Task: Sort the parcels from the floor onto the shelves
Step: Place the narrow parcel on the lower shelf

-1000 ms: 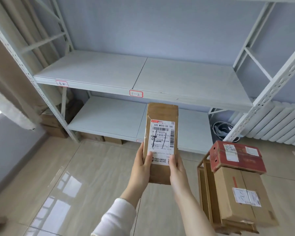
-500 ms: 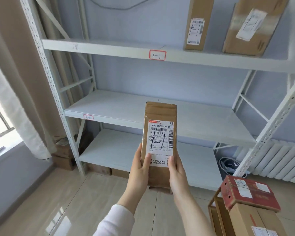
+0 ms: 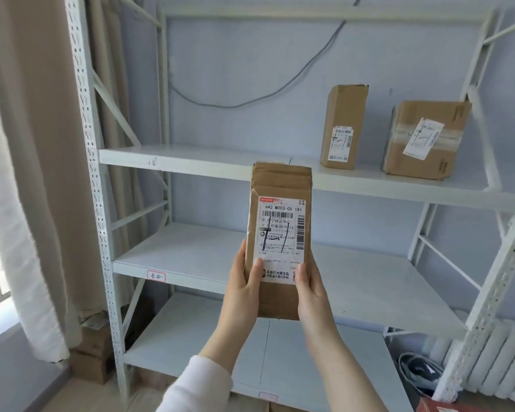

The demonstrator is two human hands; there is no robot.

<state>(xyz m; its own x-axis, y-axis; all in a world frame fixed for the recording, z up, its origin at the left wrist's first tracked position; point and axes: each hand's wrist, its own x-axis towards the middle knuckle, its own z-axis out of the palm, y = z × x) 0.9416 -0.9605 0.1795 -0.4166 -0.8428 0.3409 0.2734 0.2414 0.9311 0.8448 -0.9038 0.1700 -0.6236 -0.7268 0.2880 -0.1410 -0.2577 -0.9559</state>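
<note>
I hold a narrow brown cardboard parcel (image 3: 280, 185) upright in front of the white metal shelving (image 3: 191, 162). Its white shipping label faces me, with "1-1" handwritten across it. My left hand (image 3: 243, 285) grips its lower left edge and my right hand (image 3: 311, 288) its lower right edge, thumbs on the label. The parcel's top reaches the front edge of the upper shelf. On that upper shelf, to the right, stand two more brown parcels, a tall narrow one (image 3: 342, 127) and a wider one (image 3: 425, 139), both marked "1-1".
The middle shelf (image 3: 197, 257) and lower shelf (image 3: 191, 346) carry nothing. A beige curtain (image 3: 33, 144) hangs at the left. Cardboard boxes (image 3: 92, 352) sit on the floor beside the left upright. A white radiator (image 3: 500, 361) and a coil of cables (image 3: 416, 373) are at the lower right.
The view has tilted upward from the floor to the upper shelf. The parcel has risen with both hands. The stacked boxes at the lower right have almost dropped out of view.
</note>
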